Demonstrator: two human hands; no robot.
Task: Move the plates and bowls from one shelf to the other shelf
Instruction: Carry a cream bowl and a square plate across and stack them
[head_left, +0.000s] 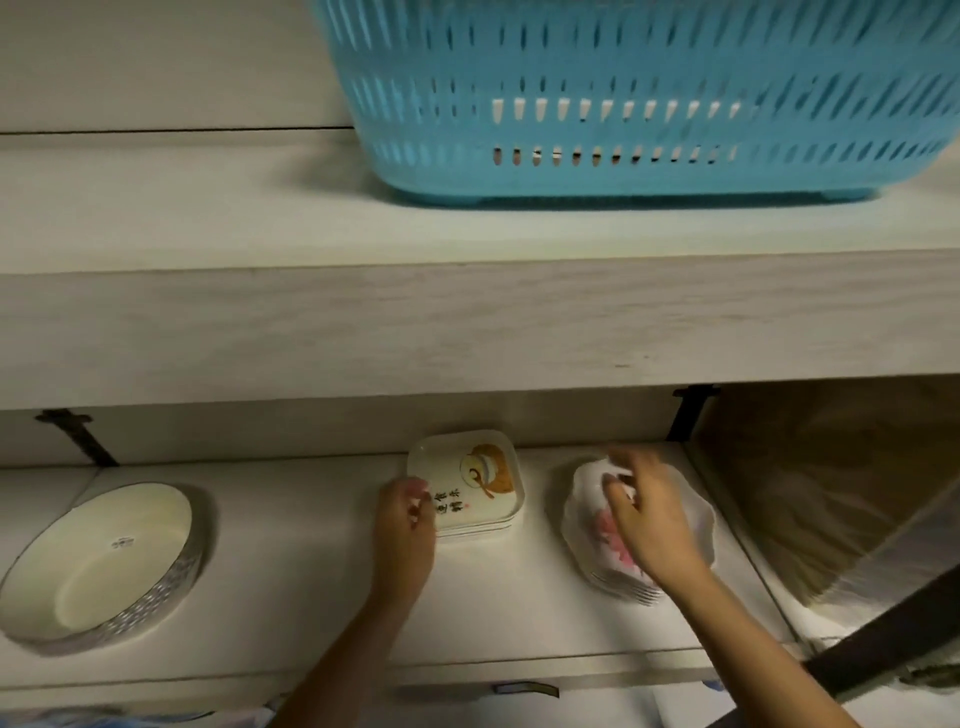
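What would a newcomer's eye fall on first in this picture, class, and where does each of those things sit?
Most striking is the big blue slotted basket on the upper shelf, top right. On the lower shelf, the left hand touches a stack of square plates with a printed picture, while the right hand rests on scalloped plates with pink flowers. A round cream dish sits far left.

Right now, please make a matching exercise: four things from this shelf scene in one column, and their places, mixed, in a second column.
Things:
1. blue basket
2. round bowl
3. square plates
4. flower-print plates

Places:
A. lower shelf, far left, untouched
B. under the right hand
C. upper shelf
D. lower shelf, middle, at the left hand

Pairs: 1-C, 2-A, 3-D, 4-B
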